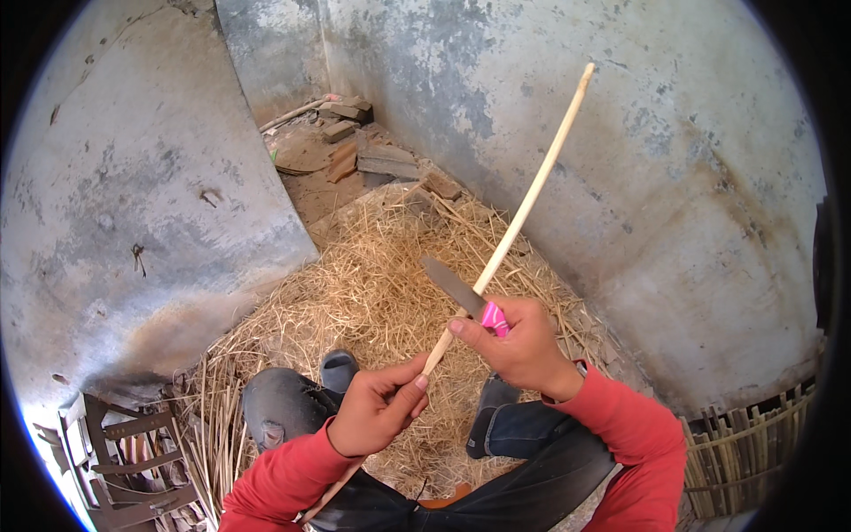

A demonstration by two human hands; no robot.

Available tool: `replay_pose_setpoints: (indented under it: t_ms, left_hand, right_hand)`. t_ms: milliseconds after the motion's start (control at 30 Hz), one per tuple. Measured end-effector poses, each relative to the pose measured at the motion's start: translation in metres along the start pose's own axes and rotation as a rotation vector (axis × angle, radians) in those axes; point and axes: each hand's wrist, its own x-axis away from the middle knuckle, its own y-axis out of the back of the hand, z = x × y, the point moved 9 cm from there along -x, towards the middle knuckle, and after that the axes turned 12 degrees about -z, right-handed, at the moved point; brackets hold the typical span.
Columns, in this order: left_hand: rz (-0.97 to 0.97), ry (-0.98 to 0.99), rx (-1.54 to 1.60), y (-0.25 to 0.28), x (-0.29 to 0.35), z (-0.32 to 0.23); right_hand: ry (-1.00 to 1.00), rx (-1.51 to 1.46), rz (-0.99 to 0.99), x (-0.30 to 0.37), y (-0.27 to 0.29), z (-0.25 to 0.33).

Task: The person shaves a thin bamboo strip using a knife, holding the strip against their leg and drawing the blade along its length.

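Note:
A long, pale wooden stick (542, 180) slants up to the right in front of me, its lower part passing under my left forearm. My left hand (372, 413) is closed round it, thumb and fingers pinching the lower middle. In my right hand (525, 348) is a knife (456, 286) with a broad grey blade and a pink-wrapped handle. The blade crosses the stick just above my right thumb, pointing up and left. That thumb lies close to the stick; whether it presses on it I cannot tell.
Curly wood shavings (372, 275) cover the floor around my feet. Bricks and rubble (387, 161) lie in the far corner between worn plaster walls (638, 177). Thin strips (213, 417) and a dark wooden frame (133, 457) stand at lower left, a slatted bamboo piece (753, 452) at lower right.

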Motion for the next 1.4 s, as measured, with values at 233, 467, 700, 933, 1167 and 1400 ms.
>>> replay_pose_setpoints:
  t_ms: [233, 467, 700, 933, 1167, 1400]
  left_hand:
    - [-0.062, -0.207, -0.195, 0.003, -0.001, 0.006]
    - [-0.144, -0.003, 0.066, 0.030, -0.010, 0.002]
    - [0.052, 0.123, 0.170, 0.005, 0.006, 0.004]
    - [0.113, 0.168, 0.187, -0.004, 0.009, 0.010]
    - [0.351, 0.248, 0.119, -0.016, 0.020, 0.019]
    - [0.535, 0.332, 0.077, -0.024, 0.032, 0.031]
  right_hand:
    - [0.296, 0.172, -0.041, 0.006, -0.005, 0.003]
    - [0.379, 0.086, 0.203, 0.027, -0.024, 0.013]
    - [-0.028, -0.225, -0.028, -0.002, 0.004, -0.008]
    - [-0.176, -0.359, -0.100, -0.010, 0.024, -0.017]
    - [-0.172, -0.570, -0.321, -0.027, 0.079, -0.022]
    - [-0.144, -0.704, -0.530, -0.033, 0.139, -0.032]
